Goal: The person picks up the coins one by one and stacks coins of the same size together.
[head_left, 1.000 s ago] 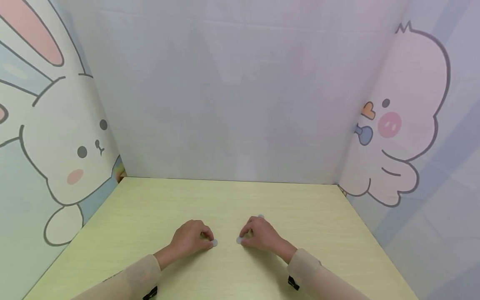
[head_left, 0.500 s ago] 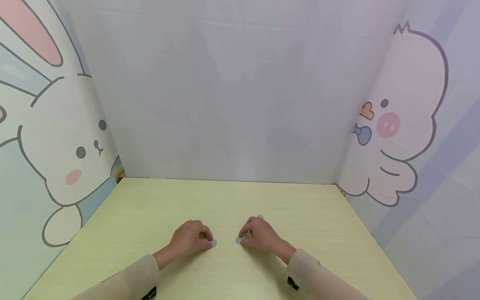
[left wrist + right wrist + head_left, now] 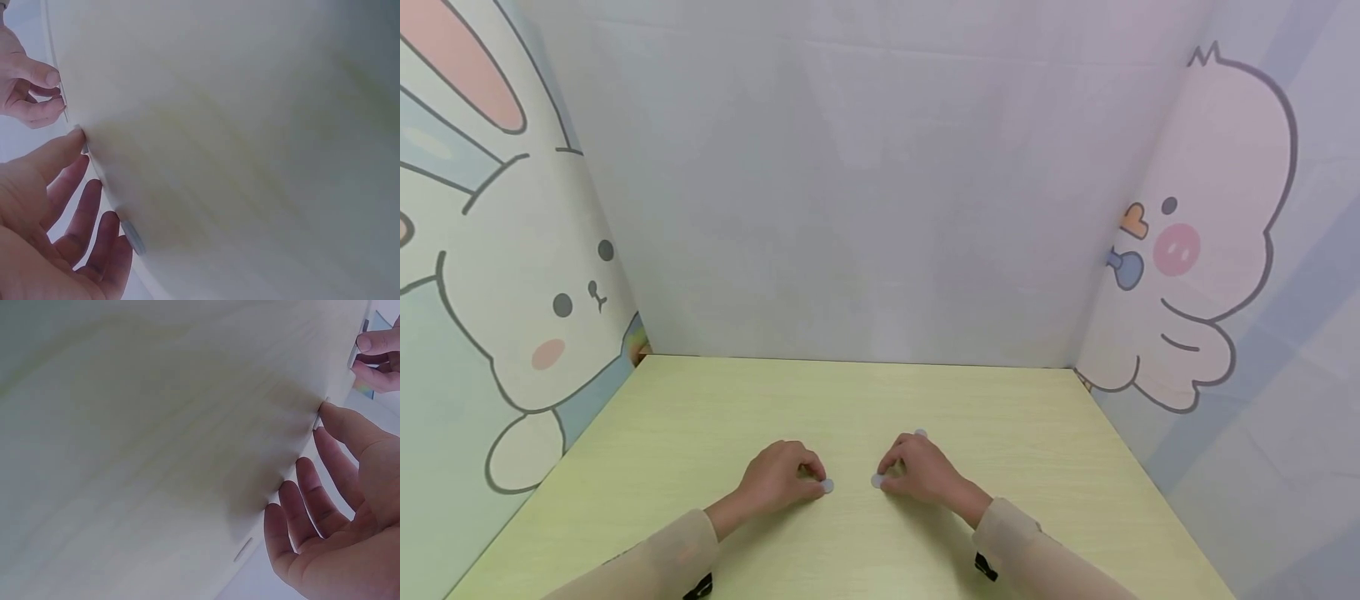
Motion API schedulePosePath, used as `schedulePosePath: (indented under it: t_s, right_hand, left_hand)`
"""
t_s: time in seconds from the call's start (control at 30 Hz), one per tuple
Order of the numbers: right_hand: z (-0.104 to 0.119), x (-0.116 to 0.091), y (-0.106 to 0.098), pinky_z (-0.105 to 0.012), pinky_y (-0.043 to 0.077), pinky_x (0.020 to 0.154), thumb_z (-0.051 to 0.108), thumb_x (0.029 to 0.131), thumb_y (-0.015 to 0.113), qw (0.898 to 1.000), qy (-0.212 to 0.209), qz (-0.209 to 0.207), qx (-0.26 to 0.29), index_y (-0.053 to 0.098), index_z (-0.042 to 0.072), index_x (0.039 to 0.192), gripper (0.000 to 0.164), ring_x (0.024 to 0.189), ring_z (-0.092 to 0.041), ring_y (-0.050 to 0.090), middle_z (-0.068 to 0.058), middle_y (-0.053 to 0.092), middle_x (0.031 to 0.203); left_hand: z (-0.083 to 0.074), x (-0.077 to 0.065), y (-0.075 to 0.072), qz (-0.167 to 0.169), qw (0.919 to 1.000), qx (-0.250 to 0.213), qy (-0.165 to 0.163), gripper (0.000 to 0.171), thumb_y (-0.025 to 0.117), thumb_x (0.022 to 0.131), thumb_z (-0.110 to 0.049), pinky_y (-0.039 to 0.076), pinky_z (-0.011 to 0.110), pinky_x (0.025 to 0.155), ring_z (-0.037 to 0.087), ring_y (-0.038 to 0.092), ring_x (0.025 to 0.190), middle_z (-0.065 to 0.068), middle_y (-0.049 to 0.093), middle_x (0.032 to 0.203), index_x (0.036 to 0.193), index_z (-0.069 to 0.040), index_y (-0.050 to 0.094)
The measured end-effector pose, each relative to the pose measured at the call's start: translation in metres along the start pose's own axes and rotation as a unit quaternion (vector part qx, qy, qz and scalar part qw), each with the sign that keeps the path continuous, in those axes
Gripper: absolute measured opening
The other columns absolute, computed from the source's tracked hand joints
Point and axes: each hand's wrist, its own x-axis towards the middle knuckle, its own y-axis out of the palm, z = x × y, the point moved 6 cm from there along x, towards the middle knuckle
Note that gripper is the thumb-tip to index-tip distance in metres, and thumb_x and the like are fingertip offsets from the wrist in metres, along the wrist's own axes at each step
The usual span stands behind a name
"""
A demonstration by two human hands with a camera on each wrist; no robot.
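Observation:
My left hand [image 3: 782,477] is low on the pale yellow table [image 3: 760,392], its thumb and forefinger pinching a small flat grey disc [image 3: 828,486], coin-like in shape. Across a short gap, the right hand [image 3: 922,469] pinches a similar grey disc [image 3: 877,481]. Just beyond the right hand's knuckles another disc [image 3: 921,432] shows, partly hidden in the head view. The left wrist view has a further disc [image 3: 133,237] lying by the left hand's little finger, which the hand covers from above. Whatever may be marked on the discs is too small to tell.
Pale cloth walls enclose the table: a plain back wall [image 3: 850,200], a rabbit drawing [image 3: 527,250] on the left and a chick-like drawing [image 3: 1217,217] on the right. Bare tabletop stretches behind and to both sides of the hands.

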Motion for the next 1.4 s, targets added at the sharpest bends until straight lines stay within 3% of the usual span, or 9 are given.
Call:
schedulePosePath:
  t_s: [0.7, 1.4]
  right_hand:
    - [-0.002, 0.001, 0.0, -0.03, 0.051, 0.084, 0.017, 0.085, 0.09, 1.0, 0.0, -0.001, -0.007, 0.085, 0.019, 0.091, 0.008, 0.092, -0.011, 0.061, 0.007, 0.072, 0.099]
    - [-0.004, 0.003, 0.002, -0.029, 0.051, 0.082, 0.016, 0.084, 0.091, 1.0, 0.01, -0.004, 0.014, 0.086, 0.016, 0.089, 0.007, 0.092, -0.014, 0.064, 0.004, 0.073, 0.099]
  left_hand:
    - [-0.003, 0.005, 0.0, 0.011, 0.9996, -0.012, -0.022, 0.016, 0.092, 0.083, -0.031, 0.051, 0.034, 0.076, 0.014, 0.063, 0.088, -0.012, 0.071, 0.093, 0.094, -0.025, 0.082]
    - [-0.045, 0.03, 0.023, 0.018, 0.9997, 0.011, 0.014, 0.023, 0.093, 0.08, -0.025, 0.055, 0.037, 0.076, 0.019, 0.067, 0.092, -0.003, 0.075, 0.098, 0.1, -0.019, 0.084]
